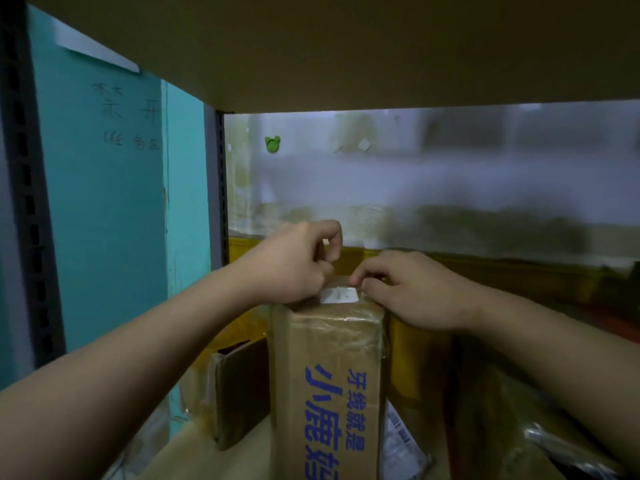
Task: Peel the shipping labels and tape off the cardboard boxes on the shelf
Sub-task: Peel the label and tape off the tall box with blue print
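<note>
A tall cardboard box (329, 382) with blue printed characters and clear tape over its top stands upright in the middle of the shelf. A white label remnant (338, 294) sits on its top edge. My left hand (294, 261) is curled at the box's top left, pinching a small white scrap of label between thumb and fingers. My right hand (412, 289) rests on the box's top right, its curled fingertips picking at the label's upper right edge.
A smaller brown box (239, 393) stands left of the tall one. Yellow bins (485, 271) line the back. A teal panel (104, 202) and a dark shelf upright (24, 202) close the left side. A shelf board (346, 46) hangs low overhead. Loose paper (401, 441) lies at the lower right.
</note>
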{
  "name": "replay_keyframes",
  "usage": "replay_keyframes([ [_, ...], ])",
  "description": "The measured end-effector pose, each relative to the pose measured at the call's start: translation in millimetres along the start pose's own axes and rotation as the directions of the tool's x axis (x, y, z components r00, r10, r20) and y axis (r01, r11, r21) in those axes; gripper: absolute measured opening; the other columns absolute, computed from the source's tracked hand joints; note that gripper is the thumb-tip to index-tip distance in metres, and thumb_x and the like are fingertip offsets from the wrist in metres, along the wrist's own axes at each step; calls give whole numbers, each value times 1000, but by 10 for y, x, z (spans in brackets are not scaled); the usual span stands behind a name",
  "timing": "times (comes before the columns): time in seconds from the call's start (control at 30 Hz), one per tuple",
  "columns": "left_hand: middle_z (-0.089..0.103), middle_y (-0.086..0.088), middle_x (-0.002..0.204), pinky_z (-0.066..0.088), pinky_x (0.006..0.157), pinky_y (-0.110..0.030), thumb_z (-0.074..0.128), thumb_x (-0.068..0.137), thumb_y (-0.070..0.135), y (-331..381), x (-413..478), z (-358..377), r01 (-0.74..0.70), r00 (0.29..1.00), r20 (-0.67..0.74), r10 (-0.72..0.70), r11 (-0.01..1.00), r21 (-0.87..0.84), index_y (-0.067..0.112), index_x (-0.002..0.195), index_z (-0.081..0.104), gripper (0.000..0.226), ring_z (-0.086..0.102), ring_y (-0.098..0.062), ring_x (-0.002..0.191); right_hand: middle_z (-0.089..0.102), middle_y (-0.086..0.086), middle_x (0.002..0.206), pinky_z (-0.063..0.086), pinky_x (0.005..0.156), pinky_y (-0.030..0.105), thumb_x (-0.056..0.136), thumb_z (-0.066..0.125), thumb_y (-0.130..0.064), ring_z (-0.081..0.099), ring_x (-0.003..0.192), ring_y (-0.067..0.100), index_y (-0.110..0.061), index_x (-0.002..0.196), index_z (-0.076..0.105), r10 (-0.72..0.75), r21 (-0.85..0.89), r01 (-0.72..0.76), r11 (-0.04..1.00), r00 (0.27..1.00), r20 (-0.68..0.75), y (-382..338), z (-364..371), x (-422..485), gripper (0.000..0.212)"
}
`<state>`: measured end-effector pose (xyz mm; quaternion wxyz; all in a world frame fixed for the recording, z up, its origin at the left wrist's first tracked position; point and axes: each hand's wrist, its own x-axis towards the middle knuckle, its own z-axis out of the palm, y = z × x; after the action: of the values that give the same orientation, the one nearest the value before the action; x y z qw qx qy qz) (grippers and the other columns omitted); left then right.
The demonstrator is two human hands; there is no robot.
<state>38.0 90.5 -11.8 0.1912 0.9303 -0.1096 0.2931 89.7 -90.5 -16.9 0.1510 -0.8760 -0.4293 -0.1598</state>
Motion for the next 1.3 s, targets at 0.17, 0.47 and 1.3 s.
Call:
replay_keyframes([
  [0.17,69,9,73,42,52,-10,58,89,10,-173,-26,-93,10,999,33,-10,1000,-7,24,82,70,19,60,0,63,67,-2,100,43,78,23,99,45,-25,60,92,12,-26,114,66,17,3,-17,1000,1000,20,-12,3,33,25],
  [0.47,70,11,67,52,59,-24,67,87,16,-207,-40,-61,61,997,-46,-63,997,-42,25,80,75,14,63,-3,61,61,-5,110,40,83,25,100,44,-27,54,101,8,-29,116,65,24,-39,-22,999,999,29,-21,-9,8,26],
  [1.3,70,8,98,52,80,-28,69,91,29,-24,168,40,-150,957,266,116,982,113,32,98,74,9,63,-8,92,58,-14,111,40,79,21,96,48,-21,55,100,7,-23,143,34,103,109,-103,989,995,9,-8,-18,-11,49],
])
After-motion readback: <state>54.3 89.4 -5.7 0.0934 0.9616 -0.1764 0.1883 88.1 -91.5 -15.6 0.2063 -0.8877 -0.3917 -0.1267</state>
